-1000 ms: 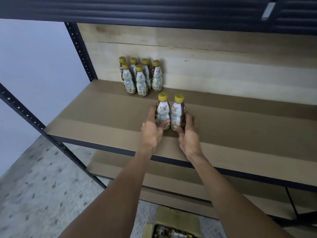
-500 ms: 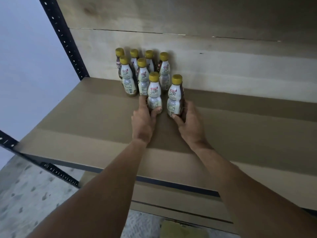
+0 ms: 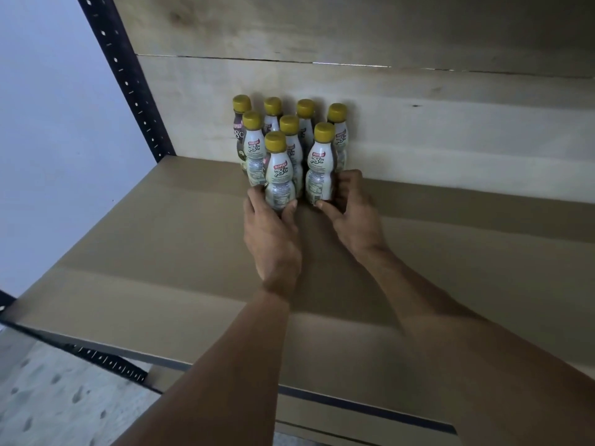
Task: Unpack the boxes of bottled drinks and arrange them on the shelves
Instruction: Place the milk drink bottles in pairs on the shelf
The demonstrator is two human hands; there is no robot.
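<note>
Two small drink bottles with yellow caps stand upright on the brown shelf board (image 3: 145, 252). My left hand (image 3: 272, 235) grips the left bottle (image 3: 279, 175) around its base. My right hand (image 3: 352, 209) grips the right bottle (image 3: 320, 167) from its right side. Both bottles sit right in front of a cluster of several same bottles (image 3: 289, 130) standing against the wooden back panel.
A dark perforated upright post (image 3: 128, 82) marks the shelf's left end, with a pale wall beyond it. The dark metal front rail (image 3: 106, 362) runs along the shelf edge. Speckled floor (image 3: 48, 397) lies below left, and a lower shelf board shows under the rail.
Both hands have slid the two bottles back across the shelf from near the middle to the cluster at the back panel. The view has closed in on the shelf.
</note>
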